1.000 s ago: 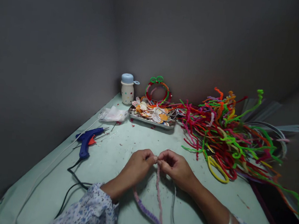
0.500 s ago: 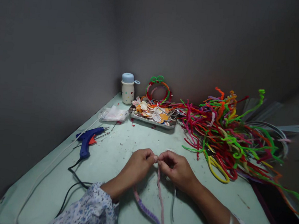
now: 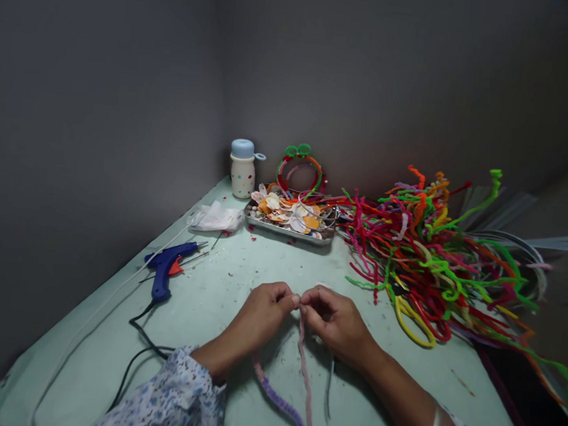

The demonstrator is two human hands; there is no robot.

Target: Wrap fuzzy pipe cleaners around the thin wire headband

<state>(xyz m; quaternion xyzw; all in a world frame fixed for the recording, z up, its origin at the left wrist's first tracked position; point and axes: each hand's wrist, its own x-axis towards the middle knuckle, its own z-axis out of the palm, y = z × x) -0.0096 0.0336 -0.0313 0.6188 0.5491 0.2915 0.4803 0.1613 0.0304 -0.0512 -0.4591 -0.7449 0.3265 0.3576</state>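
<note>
My left hand (image 3: 269, 309) and my right hand (image 3: 334, 321) meet over the table, thumbs and fingertips pinched close together. From the pinch a pink pipe cleaner (image 3: 304, 362) hangs toward me; its upper end is hidden by the fingers. Out from under my left hand comes a second strip (image 3: 276, 400), pink near the hand and wrapped in purple further down. A thin grey strip (image 3: 329, 391) shows below my right hand. Whether the grey and purple pieces belong to one band, I cannot tell.
A blue glue gun (image 3: 169, 262) with its cord lies left. At the back stand a bottle (image 3: 242, 172) and a metal tray (image 3: 287, 230) of flower pieces, with a plastic bag (image 3: 216, 218) nearby. Tangled pipe cleaners (image 3: 427, 240) and yellow-handled scissors (image 3: 411, 322) lie right.
Hardly anything differs. Both hands keep the same pinch, and the strips below them have shifted very slightly.
</note>
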